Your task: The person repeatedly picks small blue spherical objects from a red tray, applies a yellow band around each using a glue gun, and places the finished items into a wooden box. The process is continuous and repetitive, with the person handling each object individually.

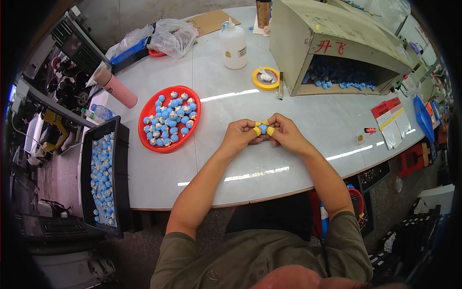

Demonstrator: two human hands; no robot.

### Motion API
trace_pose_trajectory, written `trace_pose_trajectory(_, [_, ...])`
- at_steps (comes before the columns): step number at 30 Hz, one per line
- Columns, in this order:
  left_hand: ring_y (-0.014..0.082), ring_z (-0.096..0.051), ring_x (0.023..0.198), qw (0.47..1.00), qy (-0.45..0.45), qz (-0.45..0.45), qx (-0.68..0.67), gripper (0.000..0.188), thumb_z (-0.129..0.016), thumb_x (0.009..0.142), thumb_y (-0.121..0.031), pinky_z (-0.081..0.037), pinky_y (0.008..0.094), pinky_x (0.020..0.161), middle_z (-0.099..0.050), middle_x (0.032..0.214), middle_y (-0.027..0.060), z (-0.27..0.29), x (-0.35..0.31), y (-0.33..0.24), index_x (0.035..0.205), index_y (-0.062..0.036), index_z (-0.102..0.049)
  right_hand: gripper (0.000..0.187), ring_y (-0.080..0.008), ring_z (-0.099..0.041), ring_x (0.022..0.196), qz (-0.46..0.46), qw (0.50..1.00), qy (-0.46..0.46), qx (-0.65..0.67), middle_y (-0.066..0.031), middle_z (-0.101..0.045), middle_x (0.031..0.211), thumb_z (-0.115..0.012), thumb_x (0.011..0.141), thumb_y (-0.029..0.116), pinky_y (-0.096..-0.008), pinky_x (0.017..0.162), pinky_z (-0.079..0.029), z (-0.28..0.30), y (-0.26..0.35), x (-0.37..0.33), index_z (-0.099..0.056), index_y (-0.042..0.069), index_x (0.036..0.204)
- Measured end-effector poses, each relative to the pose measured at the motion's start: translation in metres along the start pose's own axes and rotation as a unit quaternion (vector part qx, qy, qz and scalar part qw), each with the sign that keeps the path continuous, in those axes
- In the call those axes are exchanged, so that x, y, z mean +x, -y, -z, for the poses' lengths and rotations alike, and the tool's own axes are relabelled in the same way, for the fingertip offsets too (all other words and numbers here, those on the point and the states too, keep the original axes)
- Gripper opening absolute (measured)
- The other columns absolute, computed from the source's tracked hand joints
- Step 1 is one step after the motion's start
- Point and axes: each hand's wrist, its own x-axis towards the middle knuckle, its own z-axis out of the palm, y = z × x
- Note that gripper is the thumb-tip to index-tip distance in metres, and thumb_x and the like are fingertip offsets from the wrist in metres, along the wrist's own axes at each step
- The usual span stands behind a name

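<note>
My left hand (239,135) and my right hand (288,134) meet above the middle of the table, fingers closed. Between their fingertips they pinch a small blue piece (263,129), mostly covered by the fingers. Yellow wraps cover several thumb and finger ends on both hands. To the left of my hands, a round red tray (142,126) carries many small blue balls with cream-coloured bits. Similar blue and cream pieces (102,176) lie in a long black bin at the table's left edge.
A pale box-shaped cabinet (293,33) with loose blue parts (337,79) stands at the back right. Behind my hands are a yellow tape roll (258,85) and a white squeeze bottle (233,47). A pink flask (115,87) stands at left; red-and-white papers (389,115) lie at right.
</note>
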Motion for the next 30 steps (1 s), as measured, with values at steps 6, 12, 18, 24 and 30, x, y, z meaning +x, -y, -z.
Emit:
trace_pose_trajectory(6, [0.0184, -0.071, 0.089, 1.0, -0.002, -0.011, 0.02, 0.017, -0.065, 0.093, -0.003, -0.06, 0.0238, 0.076, -0.07, 0.101, 0.0152, -0.003, -0.001, -0.001, 0.106, 0.009, -0.064, 0.011, -0.0055, -0.055, 0.063, -0.006, 1.0, 0.005, -0.012, -0.0025, -0.062, 0.083, -0.059, 0.096, 0.009, -0.0215, 0.055, -0.045, -0.001, 0.005, -0.002, -0.054, 0.002, 0.103])
trace_pose_trajectory(12, [0.0189, -0.071, 0.089, 1.0, 0.004, -0.012, -0.002, 0.016, -0.066, 0.092, 0.0, -0.06, 0.0247, 0.077, -0.069, 0.101, 0.0158, 0.002, 0.004, 0.012, 0.104, 0.0098, -0.063, 0.01, -0.0055, -0.054, 0.062, -0.001, 0.999, 0.016, -0.04, -0.0025, -0.061, 0.083, -0.059, 0.095, 0.006, -0.0212, 0.053, -0.043, -0.001, 0.002, -0.003, -0.053, 0.003, 0.102])
trace_pose_trajectory(18, [0.0225, -0.072, 0.092, 0.999, -0.002, -0.034, 0.015, 0.016, -0.065, 0.09, 0.002, -0.061, 0.0271, 0.08, -0.069, 0.105, 0.0168, 0.004, 0.007, 0.018, 0.105, 0.0095, -0.064, 0.01, -0.0057, -0.053, 0.061, 0.006, 0.999, 0.009, -0.044, -0.0026, -0.06, 0.081, -0.057, 0.095, 0.005, -0.0215, 0.053, -0.043, -0.001, -0.005, -0.001, -0.053, 0.003, 0.103])
trace_pose_trajectory(24, [0.0208, -0.072, 0.09, 1.0, -0.017, -0.004, 0.015, 0.017, -0.059, 0.095, -0.003, -0.061, 0.0255, 0.078, -0.07, 0.103, 0.0167, -0.001, 0.002, 0.005, 0.108, 0.0075, -0.062, 0.014, -0.0061, -0.055, 0.062, -0.026, 1.0, 0.012, -0.008, -0.0029, -0.06, 0.08, -0.056, 0.097, 0.009, -0.0212, 0.054, -0.044, 0.0, -0.001, 0.003, -0.054, 0.002, 0.108])
trace_pose_trajectory(30, [0.0188, -0.072, 0.08, 0.998, -0.007, 0.047, 0.037, 0.026, -0.052, 0.101, -0.017, -0.058, 0.026, 0.07, -0.072, 0.096, 0.0165, -0.003, -0.001, -0.006, 0.111, 0.0054, -0.06, 0.018, -0.0068, -0.055, 0.059, -0.036, 0.999, -0.005, -0.009, -0.0045, -0.063, 0.08, -0.059, 0.098, 0.014, -0.0213, 0.052, -0.045, -0.001, 0.003, 0.002, -0.058, 0.0, 0.109])
